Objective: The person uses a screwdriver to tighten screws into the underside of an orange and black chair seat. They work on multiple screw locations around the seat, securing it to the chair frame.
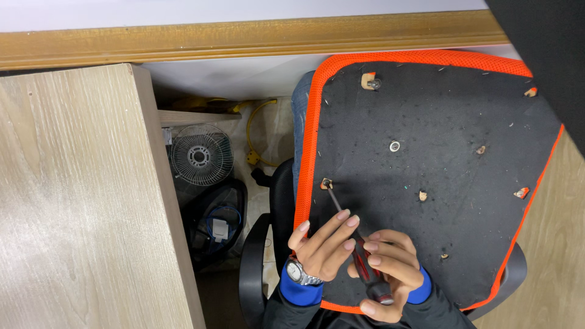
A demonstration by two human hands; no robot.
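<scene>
In the lower middle of the frame, both hands work a screwdriver [356, 250] on the black underside of an overturned chair seat [439, 176] with an orange mesh rim. The right hand [393, 274] has its fingers closed around the red-and-black handle near the bottom edge. The left hand [323, 247], wearing a wristwatch [298, 272], lies against the shaft with its fingers loosely curled, steadying it. The shaft slants up and left, its tip set in a screw [327, 183] near the seat's left edge. A washer [395, 146] lies near the middle of the seat, and another screw fitting [370, 81] sits near its upper edge. A light wooden tabletop [73, 201] fills the left side. Between it and the seat, a small fan [201, 155] and a yellow cable [259, 131] rest on the floor.
</scene>
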